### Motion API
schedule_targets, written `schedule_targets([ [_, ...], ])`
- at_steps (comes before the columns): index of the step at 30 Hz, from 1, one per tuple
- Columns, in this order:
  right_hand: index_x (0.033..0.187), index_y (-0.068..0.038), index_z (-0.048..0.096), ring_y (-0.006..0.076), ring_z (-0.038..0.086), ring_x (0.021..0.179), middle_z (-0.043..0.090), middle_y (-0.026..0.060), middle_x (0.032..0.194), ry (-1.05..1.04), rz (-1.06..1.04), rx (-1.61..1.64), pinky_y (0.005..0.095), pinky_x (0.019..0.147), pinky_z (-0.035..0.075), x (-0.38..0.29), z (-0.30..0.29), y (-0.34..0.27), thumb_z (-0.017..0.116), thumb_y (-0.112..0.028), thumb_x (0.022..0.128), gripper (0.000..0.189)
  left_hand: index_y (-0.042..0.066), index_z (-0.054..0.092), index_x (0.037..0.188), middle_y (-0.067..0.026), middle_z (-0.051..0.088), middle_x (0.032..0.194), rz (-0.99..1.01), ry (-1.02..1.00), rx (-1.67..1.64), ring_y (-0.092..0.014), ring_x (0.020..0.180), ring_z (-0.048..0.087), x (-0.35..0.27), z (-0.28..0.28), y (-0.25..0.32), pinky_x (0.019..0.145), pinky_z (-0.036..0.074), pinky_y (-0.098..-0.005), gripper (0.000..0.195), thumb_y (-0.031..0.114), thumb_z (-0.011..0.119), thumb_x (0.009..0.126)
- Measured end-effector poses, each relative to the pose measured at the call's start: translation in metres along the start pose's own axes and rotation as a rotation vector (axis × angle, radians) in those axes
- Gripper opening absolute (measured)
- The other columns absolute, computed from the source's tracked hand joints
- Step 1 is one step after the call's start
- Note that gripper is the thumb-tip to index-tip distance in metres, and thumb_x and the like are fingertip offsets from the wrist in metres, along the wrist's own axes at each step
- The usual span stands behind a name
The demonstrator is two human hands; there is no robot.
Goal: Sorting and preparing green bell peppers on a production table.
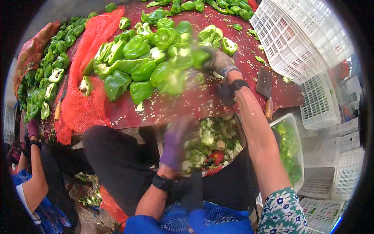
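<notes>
My right hand [219,60], in a greyish glove, is at the right side of a heap of green bell peppers [136,46] on the red tabletop [175,106]. Its fingers are around a green bell pepper [201,58], blurred by motion. Several peppers in the heap are halved, their pale insides showing. Just left of that hand, pepper pieces [172,80] are smeared by motion. Low in front of me, my left hand [173,143] wears a purple glove and is strongly blurred. It is beside a container of pepper cores and scraps [207,137]; its fingers cannot be made out.
A cleaver [264,82] lies on the tabletop's right side. Red mesh netting [84,67] separates my heap from another pepper pile [43,87], where a co-worker's gloved hand [32,128] shows. White plastic crates [295,41] stand at right, above a tub of green peppers [287,149].
</notes>
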State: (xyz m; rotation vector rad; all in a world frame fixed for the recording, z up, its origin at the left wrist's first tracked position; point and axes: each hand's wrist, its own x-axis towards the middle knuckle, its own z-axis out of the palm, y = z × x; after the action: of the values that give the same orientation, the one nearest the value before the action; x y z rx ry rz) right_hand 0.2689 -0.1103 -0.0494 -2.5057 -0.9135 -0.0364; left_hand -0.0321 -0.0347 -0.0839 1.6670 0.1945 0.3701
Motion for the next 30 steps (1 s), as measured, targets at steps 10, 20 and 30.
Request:
schedule_targets([
  [10,0.129,-0.005,0.054,0.0185,0.064,0.081,0.067,0.0072,0.097,-0.098,0.158,1.046,0.03,0.068,0.052,-0.087,-0.033,0.006,0.071,-0.018,0.081,0.053,0.0,0.049,0.128,-0.0116,0.055,0.123,-0.52,0.1,-0.76,-0.022,0.108,0.061,0.004,-0.021,0.042,0.089,0.054,-0.0366,0.038,0.013,0.055,0.093],
  [20,0.125,-0.014,0.058,0.0294,0.064,0.097,0.064,0.0116,0.11,-0.011,0.093,0.462,0.0361,0.073,0.052,-0.221,-0.005,-0.139,0.068,-0.024,0.082,0.045,-0.001,0.033,0.139,-0.0172,0.048,0.13,0.288,0.224,-0.396,-0.029,0.114,0.054,-0.009,-0.024,0.005,0.097,0.048,-0.0362,0.065,-0.007,0.062,0.08],
  [30,0.142,-0.018,0.044,0.0365,0.049,0.118,0.05,0.0109,0.135,0.021,-0.533,-0.011,0.0431,0.099,0.043,-0.213,0.015,-0.126,0.066,-0.014,0.077,0.069,0.008,0.054,0.12,-0.0061,0.058,0.12,-0.217,0.119,-1.013,-0.019,0.108,0.057,-0.016,-0.032,0.0,0.095,0.048,-0.0335,0.041,0.039,0.055,0.093],
])
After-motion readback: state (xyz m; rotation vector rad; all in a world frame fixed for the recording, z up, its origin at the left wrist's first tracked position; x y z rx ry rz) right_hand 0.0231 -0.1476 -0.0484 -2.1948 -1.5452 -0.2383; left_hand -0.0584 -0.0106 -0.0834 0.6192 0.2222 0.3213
